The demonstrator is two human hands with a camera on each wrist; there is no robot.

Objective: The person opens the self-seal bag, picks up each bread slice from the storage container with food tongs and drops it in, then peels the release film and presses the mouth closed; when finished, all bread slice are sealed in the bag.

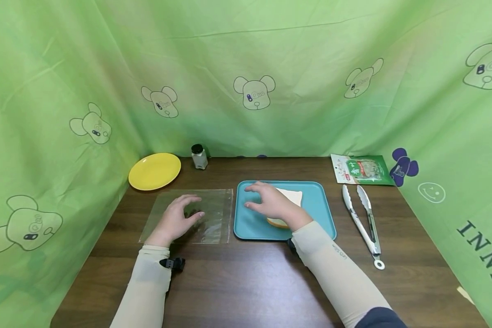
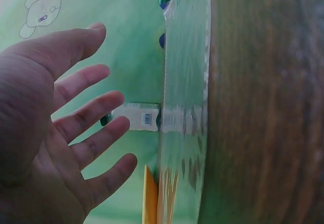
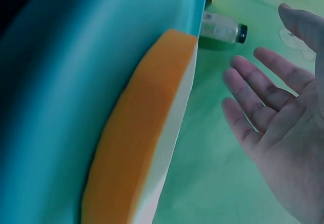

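1 table [image 1: 238,282] | 1 tray [image 1: 316,209] | 1 bread slice [image 1: 293,197] | 1 clear bag [image 1: 217,214] | left hand [image 1: 175,220], right hand [image 1: 274,203]: both unclenched

Curtained work booth: printed green cloth [image 1: 213,54] on three sides, wood-grain table [image 1: 246,282].

A person's left hand [image 1: 175,222], thumb apart from its loosely bent fingers, is over a clear plastic bag [image 1: 223,207], with a yellow plate [image 1: 154,171] beyond it to the left and a black-capped jar [image 1: 199,158] beyond it slightly to the right. The right hand [image 1: 274,202], likewise with a gap between thumb and fingers, is above a blue tray [image 1: 316,207] and partly hides the bread slice [image 1: 294,196] on it; well to this hand's right lie spread tongs [image 1: 358,224], and farther beyond, a green-and-white packet [image 1: 365,170]. Beneath both hands is a brown wooden table [image 1: 238,278], and beyond them hangs a green curtain [image 1: 213,54] printed with cartoon animal heads.
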